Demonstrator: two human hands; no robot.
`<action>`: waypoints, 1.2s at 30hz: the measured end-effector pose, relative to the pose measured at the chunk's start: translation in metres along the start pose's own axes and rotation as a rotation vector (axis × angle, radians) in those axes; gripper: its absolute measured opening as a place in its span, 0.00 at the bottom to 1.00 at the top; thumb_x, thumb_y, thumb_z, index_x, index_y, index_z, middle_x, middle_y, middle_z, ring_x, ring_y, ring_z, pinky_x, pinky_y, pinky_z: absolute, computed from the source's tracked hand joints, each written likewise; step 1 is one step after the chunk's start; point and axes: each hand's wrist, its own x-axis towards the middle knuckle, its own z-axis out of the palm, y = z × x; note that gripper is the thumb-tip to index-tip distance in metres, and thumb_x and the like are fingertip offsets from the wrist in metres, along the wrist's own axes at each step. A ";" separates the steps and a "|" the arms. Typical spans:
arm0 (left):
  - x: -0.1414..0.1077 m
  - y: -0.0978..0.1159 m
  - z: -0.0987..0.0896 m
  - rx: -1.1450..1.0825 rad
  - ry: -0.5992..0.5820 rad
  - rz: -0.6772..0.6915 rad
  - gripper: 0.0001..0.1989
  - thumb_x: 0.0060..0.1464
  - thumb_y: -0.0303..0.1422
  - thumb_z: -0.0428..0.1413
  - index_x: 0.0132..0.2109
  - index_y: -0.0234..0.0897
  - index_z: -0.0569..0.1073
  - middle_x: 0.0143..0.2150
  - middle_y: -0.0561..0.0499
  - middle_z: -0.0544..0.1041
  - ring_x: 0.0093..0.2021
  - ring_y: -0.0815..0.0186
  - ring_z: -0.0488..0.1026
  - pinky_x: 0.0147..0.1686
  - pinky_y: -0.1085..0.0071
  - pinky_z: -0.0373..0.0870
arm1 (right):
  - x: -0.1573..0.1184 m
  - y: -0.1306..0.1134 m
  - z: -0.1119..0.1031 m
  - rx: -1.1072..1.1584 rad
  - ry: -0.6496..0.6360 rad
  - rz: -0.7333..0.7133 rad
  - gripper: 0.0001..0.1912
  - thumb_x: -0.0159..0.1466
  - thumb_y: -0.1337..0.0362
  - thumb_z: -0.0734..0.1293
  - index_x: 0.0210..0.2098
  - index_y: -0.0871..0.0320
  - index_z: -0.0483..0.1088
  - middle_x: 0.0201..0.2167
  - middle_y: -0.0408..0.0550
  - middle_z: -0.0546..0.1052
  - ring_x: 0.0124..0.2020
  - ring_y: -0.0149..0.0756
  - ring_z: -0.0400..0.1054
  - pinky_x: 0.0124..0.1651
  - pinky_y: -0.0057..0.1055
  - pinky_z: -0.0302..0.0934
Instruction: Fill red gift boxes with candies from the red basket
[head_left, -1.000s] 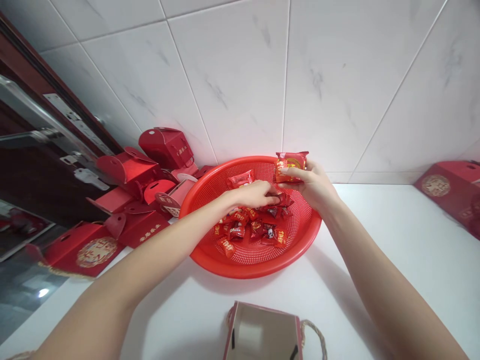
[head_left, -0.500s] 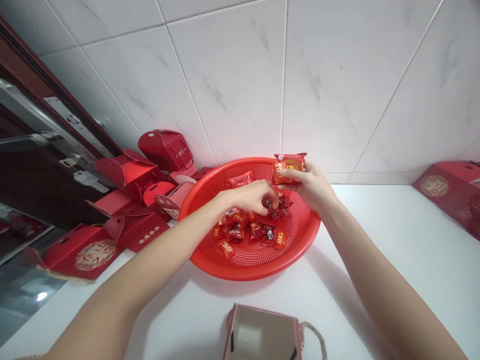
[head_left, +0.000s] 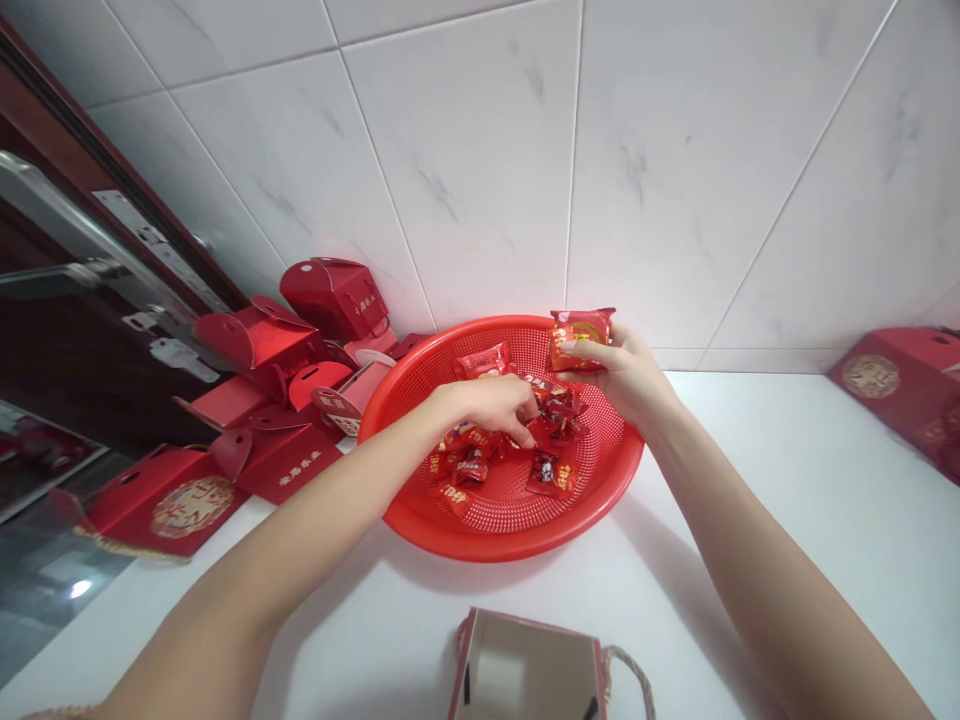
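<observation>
Several small red-wrapped candies (head_left: 553, 474) lie in a round red plastic basket (head_left: 510, 542). My left hand (head_left: 501, 405) reaches down among them, its fingers bent and pressed together over the candies; what they hold, if anything, is hidden. Over the basket's right rim, my right hand (head_left: 611, 365) grips red and gold wrapped packets (head_left: 581, 338) between thumb and fingers. Another larger red packet (head_left: 484, 361) rests at the back of the basket, behind my left hand.
An open box with a rope handle (head_left: 532, 665) stands at the front edge of the view. Several red boxes (head_left: 277, 460) are piled at the left beside a dark door. Another red box (head_left: 900, 385) is at the far right, by the tiled wall.
My left hand has moved slightly left and down within the basket, uncovering candies at its right. My right hand keeps its hold on the packets, almost unmoved.
</observation>
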 end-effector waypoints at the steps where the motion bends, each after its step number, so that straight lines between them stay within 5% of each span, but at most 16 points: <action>1: -0.001 0.000 -0.002 -0.010 0.040 -0.011 0.16 0.49 0.37 0.63 0.21 0.38 0.67 0.18 0.58 0.66 0.20 0.70 0.60 0.23 0.71 0.52 | 0.000 0.000 0.000 0.003 -0.001 0.000 0.17 0.46 0.64 0.78 0.33 0.58 0.72 0.29 0.43 0.76 0.32 0.36 0.73 0.36 0.36 0.74; 12: -0.007 0.000 -0.014 0.004 0.452 -0.029 0.18 0.64 0.38 0.49 0.25 0.37 0.67 0.21 0.56 0.64 0.23 0.69 0.61 0.28 0.69 0.53 | 0.000 0.001 -0.002 0.015 -0.025 -0.008 0.14 0.49 0.64 0.78 0.33 0.58 0.73 0.32 0.45 0.78 0.34 0.37 0.74 0.38 0.35 0.74; 18: -0.003 -0.013 -0.012 -0.298 0.686 0.024 0.17 0.63 0.39 0.51 0.28 0.35 0.69 0.25 0.55 0.67 0.27 0.70 0.62 0.30 0.71 0.57 | 0.001 0.001 -0.001 0.026 -0.007 -0.009 0.16 0.49 0.64 0.77 0.35 0.58 0.73 0.33 0.46 0.78 0.36 0.39 0.74 0.41 0.38 0.75; 28: 0.002 -0.021 -0.012 -0.836 0.722 0.043 0.18 0.54 0.46 0.62 0.33 0.33 0.77 0.32 0.50 0.77 0.34 0.66 0.72 0.37 0.69 0.69 | -0.001 -0.001 0.000 0.005 -0.048 0.027 0.18 0.50 0.65 0.78 0.38 0.58 0.73 0.36 0.47 0.80 0.38 0.39 0.76 0.45 0.39 0.75; 36: 0.002 -0.017 -0.011 -0.959 0.799 0.155 0.22 0.44 0.48 0.69 0.37 0.33 0.81 0.38 0.48 0.81 0.40 0.64 0.74 0.46 0.66 0.69 | 0.001 0.001 -0.001 0.054 -0.020 0.040 0.19 0.47 0.67 0.80 0.37 0.59 0.75 0.36 0.47 0.81 0.36 0.38 0.77 0.47 0.40 0.75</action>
